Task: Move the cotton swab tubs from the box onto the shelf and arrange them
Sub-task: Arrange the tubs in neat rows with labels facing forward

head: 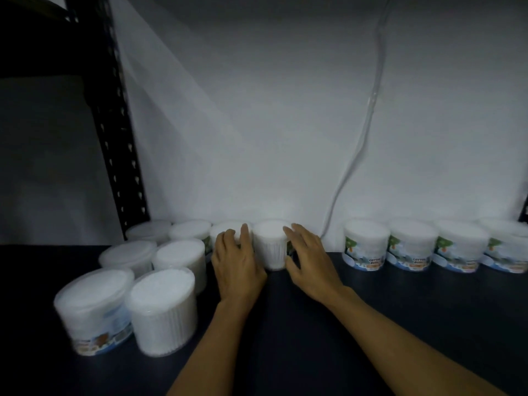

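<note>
Round clear cotton swab tubs stand on the dark shelf. One tub stands at the back against the white wall, and both my hands flank it. My left hand presses its left side, with the fingers also lying against the neighbouring tub. My right hand cups its right side, fingers spread. Several tubs form a cluster at the left, the nearest being a labelled tub and a plain-faced tub. The box is out of view.
A row of several labelled tubs lines the back right. A black perforated shelf upright rises at the left. A clear tube hangs down the white wall. A gap lies between the held tub and the right row.
</note>
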The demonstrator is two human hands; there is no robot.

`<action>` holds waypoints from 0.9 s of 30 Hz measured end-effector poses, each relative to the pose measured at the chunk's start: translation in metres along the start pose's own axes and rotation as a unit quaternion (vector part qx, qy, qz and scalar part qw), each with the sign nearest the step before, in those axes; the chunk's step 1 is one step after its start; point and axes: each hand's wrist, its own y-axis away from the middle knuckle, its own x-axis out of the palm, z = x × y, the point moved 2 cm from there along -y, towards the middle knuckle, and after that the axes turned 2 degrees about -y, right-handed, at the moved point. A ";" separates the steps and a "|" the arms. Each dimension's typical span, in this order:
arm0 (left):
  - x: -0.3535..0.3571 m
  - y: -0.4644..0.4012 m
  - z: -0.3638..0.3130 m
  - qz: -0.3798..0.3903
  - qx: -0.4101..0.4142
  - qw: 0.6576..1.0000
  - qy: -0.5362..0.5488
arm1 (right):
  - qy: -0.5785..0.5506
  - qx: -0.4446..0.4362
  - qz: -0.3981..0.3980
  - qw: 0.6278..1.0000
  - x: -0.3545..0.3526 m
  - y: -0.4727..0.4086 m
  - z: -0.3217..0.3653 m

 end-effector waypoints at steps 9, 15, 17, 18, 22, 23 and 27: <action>0.009 -0.005 0.007 -0.015 0.038 0.991 0.124 | -0.004 -0.025 -0.018 1.000 -0.027 -0.010 -0.010; 0.012 -0.004 0.006 -0.012 0.059 0.981 0.182 | -0.006 -0.018 0.067 0.998 -0.053 -0.011 -0.014; 0.011 -0.005 0.005 -0.010 0.073 0.978 0.194 | 0.005 -0.010 0.066 0.998 -0.056 -0.011 -0.013; 0.011 -0.005 0.005 -0.009 0.076 0.977 0.201 | 0.010 -0.007 0.062 0.998 -0.056 -0.010 -0.012; 0.006 -0.001 0.004 -0.006 0.069 0.973 0.222 | -0.032 -0.004 0.033 0.999 -0.052 -0.001 -0.006; 0.004 0.000 0.003 -0.005 0.071 0.972 0.224 | -0.052 0.001 0.031 0.998 -0.051 0.003 -0.006; -0.008 0.006 0.004 -0.002 0.093 0.970 0.225 | -0.110 0.023 0.032 0.993 -0.056 0.021 -0.006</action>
